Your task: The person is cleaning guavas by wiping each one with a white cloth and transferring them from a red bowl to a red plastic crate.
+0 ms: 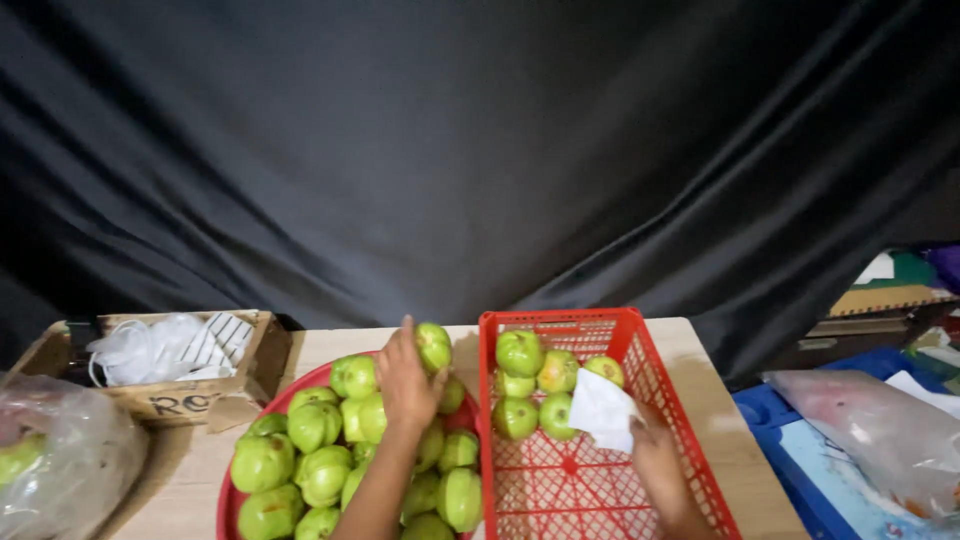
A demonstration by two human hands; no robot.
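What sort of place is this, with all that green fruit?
Probably a small fruit-sorting or packing table: a red tray heaped with green fruit, a red crate partly filled, and a cardboard box of plastic bags.

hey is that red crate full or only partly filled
Partly filled: the red crate holds a few green fruits at its far end; bare mesh shows nearer.

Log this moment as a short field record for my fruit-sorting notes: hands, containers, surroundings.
left hand: fingers around a green fruit above the red round basin
right hand: inside the red crate, holding a white cloth
basin: heaped with green fruits
crate: six green fruits at its far end
left side: cardboard box with white plastic
backdrop: black drape
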